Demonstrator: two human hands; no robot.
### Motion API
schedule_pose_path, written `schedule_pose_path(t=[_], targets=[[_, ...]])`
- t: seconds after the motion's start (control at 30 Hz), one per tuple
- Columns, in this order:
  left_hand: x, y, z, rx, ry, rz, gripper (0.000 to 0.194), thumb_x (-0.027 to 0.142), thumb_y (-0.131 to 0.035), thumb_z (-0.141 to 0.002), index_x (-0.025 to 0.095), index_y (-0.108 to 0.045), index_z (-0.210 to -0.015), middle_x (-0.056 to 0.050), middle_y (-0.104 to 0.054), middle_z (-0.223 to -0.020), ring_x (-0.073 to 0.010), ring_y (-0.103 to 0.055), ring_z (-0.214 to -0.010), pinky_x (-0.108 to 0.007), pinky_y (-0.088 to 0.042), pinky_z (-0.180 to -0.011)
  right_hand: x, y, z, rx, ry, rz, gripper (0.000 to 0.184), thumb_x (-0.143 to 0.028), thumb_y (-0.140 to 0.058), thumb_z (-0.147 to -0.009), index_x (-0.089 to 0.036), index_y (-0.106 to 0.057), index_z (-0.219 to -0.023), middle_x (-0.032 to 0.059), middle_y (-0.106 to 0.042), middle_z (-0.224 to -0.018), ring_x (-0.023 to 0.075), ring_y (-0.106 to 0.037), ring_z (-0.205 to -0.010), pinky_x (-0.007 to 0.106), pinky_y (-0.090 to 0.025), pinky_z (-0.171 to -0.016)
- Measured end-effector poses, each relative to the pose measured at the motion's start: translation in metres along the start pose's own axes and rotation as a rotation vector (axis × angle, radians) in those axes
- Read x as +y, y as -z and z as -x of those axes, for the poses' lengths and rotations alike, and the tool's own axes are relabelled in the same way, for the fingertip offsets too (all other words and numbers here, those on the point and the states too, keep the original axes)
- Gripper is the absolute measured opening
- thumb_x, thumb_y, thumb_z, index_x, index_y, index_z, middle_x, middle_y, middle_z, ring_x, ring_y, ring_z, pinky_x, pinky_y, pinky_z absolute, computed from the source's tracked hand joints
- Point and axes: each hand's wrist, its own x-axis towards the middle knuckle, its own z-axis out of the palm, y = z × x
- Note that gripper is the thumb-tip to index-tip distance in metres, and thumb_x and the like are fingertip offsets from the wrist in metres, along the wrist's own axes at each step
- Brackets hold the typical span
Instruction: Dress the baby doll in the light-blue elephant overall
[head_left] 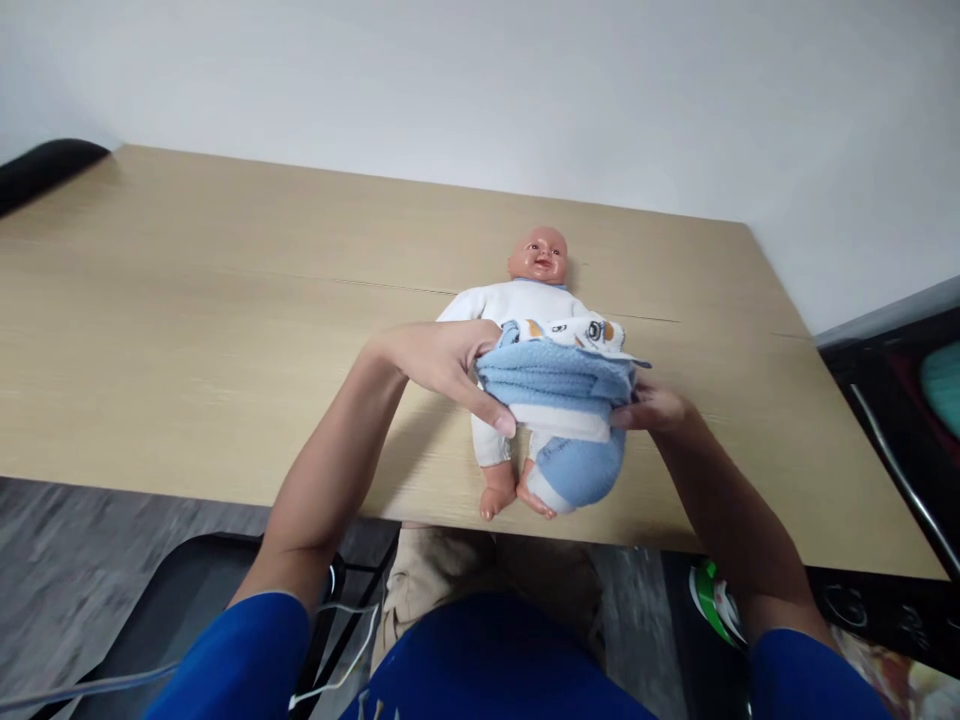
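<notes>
A baby doll [537,268] in a white top lies on its back on the wooden table [187,330], head away from me, bare feet near the front edge. A light blue garment [559,385] with a white waistband and a patterned lining is bunched over its lower body. My left hand [442,370] grips the garment's left side, thumb pressed on the waistband. My right hand [651,408] pinches the garment's right side. One blue trouser leg covers the doll's right-hand leg.
A black chair [195,590] stands on the grey floor at the lower left, with a white cable across it. Dark furniture [892,420] sits to the right of the table. A white wall rises behind the table.
</notes>
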Motion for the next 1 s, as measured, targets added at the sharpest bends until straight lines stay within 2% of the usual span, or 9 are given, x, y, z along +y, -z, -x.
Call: schedule_pose_path(t=[0.07, 0.1, 0.27, 0.4, 0.47, 0.57, 0.67, 0.73, 1.0], targets=[[0.004, -0.011, 0.008, -0.083, 0.014, 0.007, 0.045, 0.053, -0.109, -0.084, 0.019, -0.080, -0.079, -0.003, -0.074, -0.076, -0.0210, -0.071, -0.074, -0.032, -0.066, -0.074, -0.001, -0.007, 0.007, 0.093, -0.002, -0.064, 0.079, -0.071, -0.111, -0.072, -0.019, -0.084, -0.125, 0.0093, -0.086, -0.132, 0.0315, -0.083, -0.129, 0.039, -0.065, -0.116], [0.006, -0.019, 0.012, -0.063, 0.019, 0.016, 0.042, 0.053, -0.104, -0.091, 0.018, -0.082, -0.085, -0.004, -0.077, -0.083, -0.0212, -0.073, -0.079, -0.031, -0.066, -0.078, -0.004, -0.012, 0.008, 0.107, 0.006, -0.075, 0.081, -0.071, -0.111, -0.073, -0.019, -0.083, -0.129, 0.0102, -0.085, -0.137, 0.0331, -0.082, -0.134, 0.041, -0.063, -0.122], [0.002, -0.080, 0.028, 0.320, -0.001, 0.138, 0.041, 0.045, -0.107, -0.088, 0.015, -0.082, -0.103, -0.007, -0.083, -0.102, -0.0220, -0.077, -0.100, -0.031, -0.066, -0.098, -0.027, -0.042, -0.002, -0.003, 0.074, 0.077, 0.075, -0.048, -0.114, -0.072, -0.019, -0.081, -0.132, 0.0119, -0.085, -0.138, 0.0353, -0.081, -0.137, 0.050, -0.061, -0.131], [-0.018, -0.140, 0.045, 0.651, 0.111, 0.290, 0.041, 0.048, -0.099, -0.094, 0.017, -0.078, -0.112, -0.006, -0.083, -0.105, -0.0213, -0.077, -0.096, -0.032, -0.066, -0.092, -0.029, -0.062, 0.000, 0.137, 0.051, 0.260, 0.060, -0.050, -0.107, -0.083, -0.020, -0.082, -0.129, 0.0104, -0.087, -0.130, 0.0324, -0.083, -0.122, 0.046, -0.070, -0.115], [-0.026, -0.164, 0.058, 0.744, 0.203, 0.271, 0.038, 0.047, -0.093, -0.096, 0.018, -0.077, -0.115, -0.007, -0.083, -0.106, -0.0220, -0.076, -0.095, -0.032, -0.065, -0.087, -0.022, -0.071, 0.008, 0.234, 0.028, 0.383, 0.056, -0.054, -0.104, -0.084, -0.019, -0.081, -0.121, 0.0100, -0.087, -0.120, 0.0300, -0.082, -0.107, 0.041, -0.071, -0.098], [-0.032, -0.186, 0.076, 0.816, 0.289, 0.222, 0.035, 0.047, -0.087, -0.099, 0.020, -0.076, -0.117, -0.007, -0.084, -0.106, -0.0243, -0.078, -0.093, -0.034, -0.065, -0.082, -0.008, -0.087, 0.020, 0.325, -0.025, 0.543, 0.044, -0.056, -0.094, -0.090, -0.019, -0.077, -0.105, 0.0061, -0.082, -0.097, 0.0231, -0.072, -0.084, 0.034, -0.061, -0.077], [-0.038, -0.195, 0.084, 0.860, 0.355, 0.188, 0.033, 0.052, -0.081, -0.101, 0.021, -0.073, -0.113, -0.006, -0.083, -0.099, -0.0262, -0.078, -0.089, -0.036, -0.063, -0.079, 0.004, -0.102, 0.023, 0.361, -0.047, 0.605, 0.029, -0.047, -0.084, -0.092, -0.020, -0.073, -0.098, 0.0028, -0.077, -0.086, 0.0198, -0.065, -0.077, 0.031, -0.053, -0.072], [-0.045, -0.196, 0.082, 0.890, 0.377, 0.133, 0.032, 0.050, -0.079, -0.100, 0.021, -0.074, -0.115, -0.007, -0.086, -0.107, -0.0291, -0.081, -0.098, -0.039, -0.062, -0.088, 0.010, -0.107, 0.020, 0.407, -0.048, 0.603, 0.025, -0.040, -0.081, -0.088, -0.021, -0.072, -0.101, 0.0029, -0.078, -0.089, 0.0200, -0.066, -0.078, 0.030, -0.054, -0.074], [-0.079, -0.176, 0.059, 0.886, 0.402, -0.068, 0.031, 0.048, -0.062, -0.106, 0.023, -0.071, -0.122, -0.012, -0.087, -0.126, -0.0378, -0.082, -0.116, -0.047, -0.058, -0.100, 0.039, -0.097, -0.007, 0.567, -0.064, 0.638, 0.034, -0.044, -0.075, -0.080, -0.022, -0.072, -0.105, 0.0086, -0.083, -0.099, 0.0270, -0.076, -0.089, 0.039, -0.063, -0.090]])
